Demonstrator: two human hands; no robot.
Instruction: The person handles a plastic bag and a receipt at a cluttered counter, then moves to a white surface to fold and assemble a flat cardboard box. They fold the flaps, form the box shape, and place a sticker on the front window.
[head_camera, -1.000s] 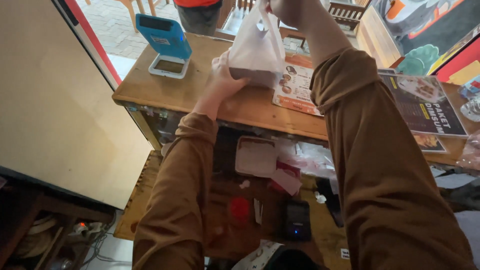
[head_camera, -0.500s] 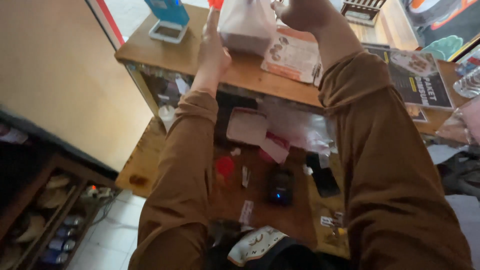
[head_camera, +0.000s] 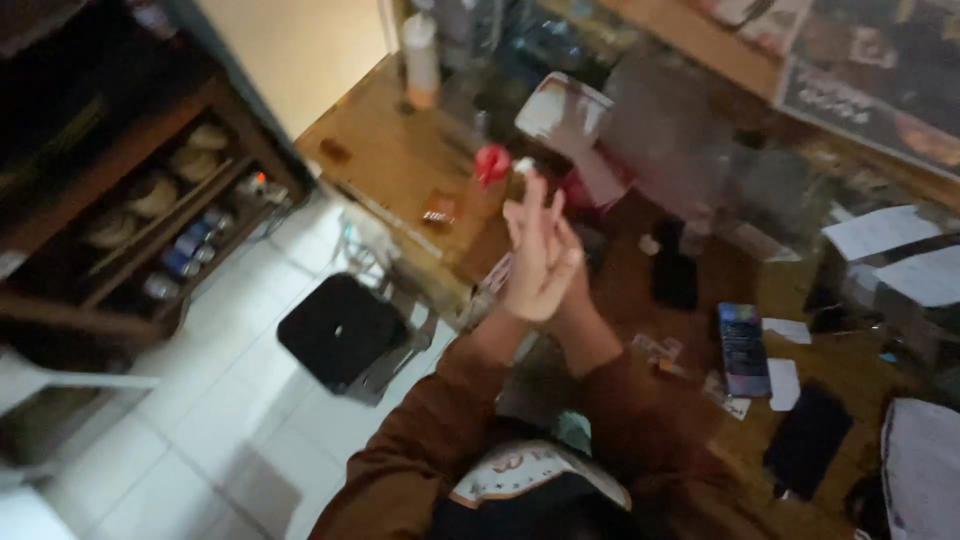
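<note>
My left hand (head_camera: 540, 250) and my right hand (head_camera: 578, 296) are raised in front of me, palms pressed flat against each other with fingers stretched upward. Neither holds anything. The right hand is mostly hidden behind the left. Both arms wear brown sleeves. Beyond the fingertips, on a low wooden counter (head_camera: 385, 150), stand a red-capped object (head_camera: 491, 164) and a white pouch (head_camera: 563, 108). The picture is blurred by motion.
A white bottle (head_camera: 420, 55) stands at the counter's far end. A black phone (head_camera: 675, 276), a blue-purple box (head_camera: 742, 346), white papers (head_camera: 880, 230) and another dark phone (head_camera: 806, 440) lie at the right. A black stool (head_camera: 340, 330) stands on the tiled floor; a shelf with cans (head_camera: 180, 250) is left.
My hands have left the white bag on the upper counter and come down together, palm against palm. The view has swung down and left toward the floor and lower counter.
</note>
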